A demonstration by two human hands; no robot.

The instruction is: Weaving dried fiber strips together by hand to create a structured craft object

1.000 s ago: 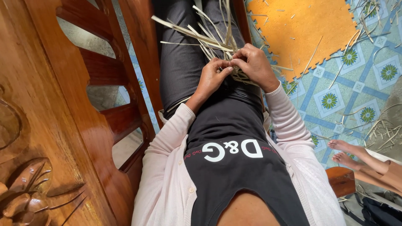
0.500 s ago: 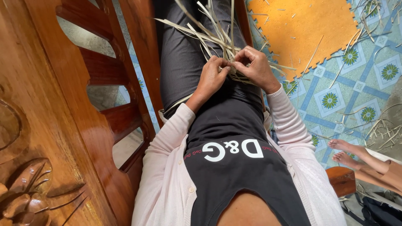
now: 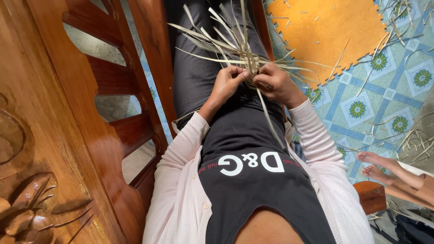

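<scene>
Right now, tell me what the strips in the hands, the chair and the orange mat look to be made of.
Strips: pale, flat, thin and bending, probably dried palm leaf or similar plant fibre, matte. Chair: reddish-brown wood with visible grain and carving, glossy as if varnished. Orange mat: likely foam, given its matte surface and toothed, puzzle-like edge.

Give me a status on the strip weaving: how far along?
Early stage. Done: only a small woven knot where the pale strips cross, by the fingers. In hand: left hand and right hand both pinch that crossing over the lap. Left: most strips fan out loose and unwoven, one hangs down over the black shirt; more lie scattered across the orange mat.
</scene>
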